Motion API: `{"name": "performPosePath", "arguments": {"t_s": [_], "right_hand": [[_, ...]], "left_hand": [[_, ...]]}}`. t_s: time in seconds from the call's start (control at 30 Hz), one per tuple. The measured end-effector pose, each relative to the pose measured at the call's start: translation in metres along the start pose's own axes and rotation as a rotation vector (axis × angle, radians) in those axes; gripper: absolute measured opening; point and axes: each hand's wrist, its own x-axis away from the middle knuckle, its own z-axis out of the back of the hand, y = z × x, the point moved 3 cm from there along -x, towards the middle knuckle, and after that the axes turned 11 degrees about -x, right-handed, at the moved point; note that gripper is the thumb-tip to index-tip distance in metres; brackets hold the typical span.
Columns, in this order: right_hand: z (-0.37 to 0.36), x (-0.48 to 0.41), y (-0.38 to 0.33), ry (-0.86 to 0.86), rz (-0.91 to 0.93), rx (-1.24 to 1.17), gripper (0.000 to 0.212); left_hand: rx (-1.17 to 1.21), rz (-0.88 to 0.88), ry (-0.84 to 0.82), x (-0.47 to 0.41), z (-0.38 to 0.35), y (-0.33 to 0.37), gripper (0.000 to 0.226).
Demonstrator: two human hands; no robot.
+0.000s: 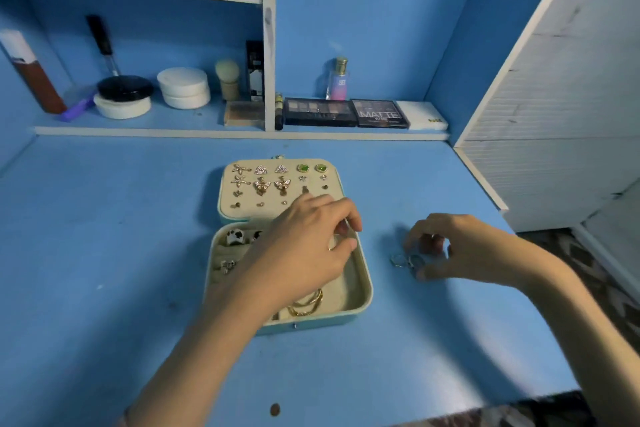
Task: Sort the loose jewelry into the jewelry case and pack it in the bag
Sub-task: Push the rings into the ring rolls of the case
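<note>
Fingers of your left hand (304, 246) curl above the base of the open jewelry case (366, 291), with forefinger and thumb tips drawn close together. Whether they pinch anything cannot be told. Fingers of your right hand (460, 250) arch round the loose silver pieces (405, 261), which lie on the counter (104, 253) just right of the case, and the thumb tip touches them.

Edges and room: the case sits mid-counter. Blue surface runs from its left side to the left wall and from its front to the near edge, where a small brown disc (274, 409) lies. On the right, the counter ends at a white panel (554, 114) beyond your right hand.

Orientation: the case lies opened flat, its long axis running from near edge to far edge, with the lid (247, 208) on the far side. Earrings (263, 184) are pinned in rows on the lid. Gold bangles (306, 305) lie in the base's near compartment, and rings (237, 236) sit at its left.

Surroundings: a low shelf (207, 131) along the far edge carries eyeshadow palettes (318, 111), a perfume bottle (337, 81) and white jars (183, 87), all well apart from both hands.
</note>
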Motion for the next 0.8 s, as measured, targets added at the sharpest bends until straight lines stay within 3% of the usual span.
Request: {"name": "performPosePath", "arguments": {"t_s": [0.1, 0.17, 0.27, 0.33, 0.4, 0.63, 0.8], "right_hand": [[-0.004, -0.003, -0.001, 0.028, 0.029, -0.037, 0.021], [-0.001, -0.007, 0.001, 0.136, 0.039, -0.136, 0.013], [0.002, -0.012, 0.005, 0.341, 0.034, -0.591, 0.007], [-0.004, -0.016, 0.004, 0.385, 0.026, -0.895, 0.007], [-0.013, -0.019, 0.001, 0.392, 0.019, -1.039, 0.008], [-0.029, -0.030, -0.004, 0.376, -0.013, -1.200, 0.009], [-0.024, -0.024, -0.018, 0.418, 0.083, -1.242, 0.013]], "left_hand": [[-0.078, -0.076, -0.023, -0.012, -0.012, 0.019, 0.021], [-0.200, -0.132, -0.037, -0.018, -0.022, 0.030, 0.027], [-0.381, -0.188, -0.085, -0.027, -0.040, 0.041, 0.029], [-0.470, -0.218, -0.123, -0.030, -0.050, 0.045, 0.023], [-0.510, -0.227, -0.125, -0.033, -0.056, 0.046, 0.019], [-0.484, -0.223, -0.039, -0.029, -0.059, 0.050, 0.016], [-0.144, -0.049, 0.096, -0.013, -0.013, 0.030, 0.016]]}}
